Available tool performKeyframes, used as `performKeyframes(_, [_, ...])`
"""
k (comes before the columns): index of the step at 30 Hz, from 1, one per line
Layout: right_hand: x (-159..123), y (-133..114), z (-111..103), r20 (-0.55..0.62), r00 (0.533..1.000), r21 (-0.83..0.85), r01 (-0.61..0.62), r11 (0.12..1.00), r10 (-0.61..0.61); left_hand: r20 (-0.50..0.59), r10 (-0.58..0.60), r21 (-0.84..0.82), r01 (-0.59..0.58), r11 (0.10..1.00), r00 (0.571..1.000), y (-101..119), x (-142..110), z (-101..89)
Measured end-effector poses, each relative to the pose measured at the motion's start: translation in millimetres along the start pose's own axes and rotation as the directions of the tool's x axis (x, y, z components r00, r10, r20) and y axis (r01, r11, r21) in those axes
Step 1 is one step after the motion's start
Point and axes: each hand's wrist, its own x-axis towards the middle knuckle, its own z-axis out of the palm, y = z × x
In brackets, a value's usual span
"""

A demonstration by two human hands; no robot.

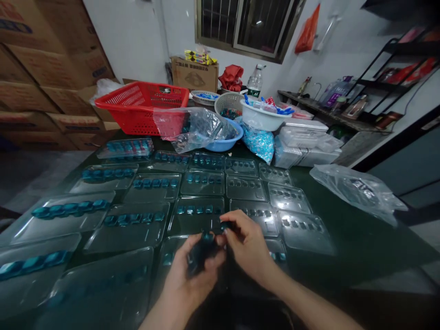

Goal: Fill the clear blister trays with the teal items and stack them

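Note:
Low in the middle of the view, my left hand (195, 266) is curled round several small dark teal pieces (206, 236); their exact kind is blurred. Close beside it, my right hand (245, 240) pinches one small dark piece (225, 225) between thumb and fingers. Both hands are over rows of clear plastic blister trays. A tray (195, 217) just beyond my hands has teal pieces in its row of pockets. Farther left, another tray (137, 233) holds a row of glossy teal pieces. To the right, a tray (304, 233) shows pockets without teal pieces.
At the table's back stand a red basket (137, 114), a blue basin (223, 144) partly under a plastic bag, and a white basin (263, 117) of blue items. Stacked packs (305, 146) and a loose plastic bag (359, 190) lie on the right. Cartons (44, 68) line the left wall.

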Motion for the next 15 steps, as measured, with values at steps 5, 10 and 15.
performKeyframes(5, [-3.6,-0.2,9.2,-0.025,0.998,-0.062,0.061,0.996,-0.063,-0.114,0.062,0.109,-0.05,0.993,0.992,3.1,-1.1,12.3])
performKeyframes(10, [-1.5,-6.7,5.5,0.095,0.989,-0.074,0.124,0.99,-0.116,-0.233,0.051,0.213,0.0,0.977,0.971,7.8,-1.6,14.2])
performKeyframes(15, [0.6,-11.5,-5.0,0.213,0.975,0.029,0.061,0.998,-0.066,-0.156,-0.003,0.249,0.042,0.968,0.988,12.7,-2.7,2.1])
